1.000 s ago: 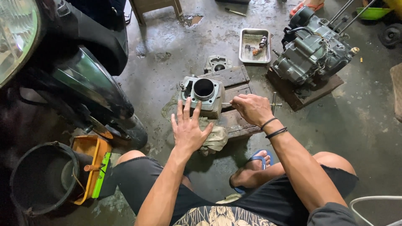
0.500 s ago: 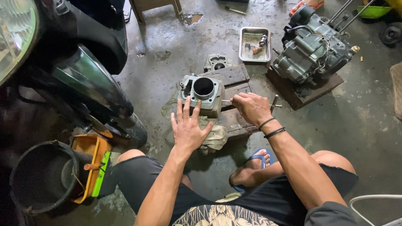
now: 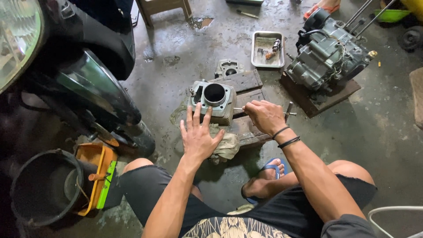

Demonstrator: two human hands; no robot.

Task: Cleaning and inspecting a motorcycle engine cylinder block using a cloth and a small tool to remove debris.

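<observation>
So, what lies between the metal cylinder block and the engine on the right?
In the head view, dark wooden blocks lie between the cylinder block and the engine. The right hand also reaches in there, holding a thin metal tool.

Cylinder block (image 3: 214, 102): dull cast metal, matt grey. Planks (image 3: 246, 83) under it: rough, dark wood. Rag (image 3: 227, 145): grubby cloth. Floor (image 3: 176, 57): wet, rough concrete. Tray (image 3: 267, 48): dull sheet metal.

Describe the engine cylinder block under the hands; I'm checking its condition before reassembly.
The cylinder block is a grey cast-metal piece, dull and grimy, with cooling fins on its sides and one large round bore facing up. It sits upright on dark wooden blocks on the wet floor. The left hand presses its near side; the right hand works a thin tool against its right side.
</observation>
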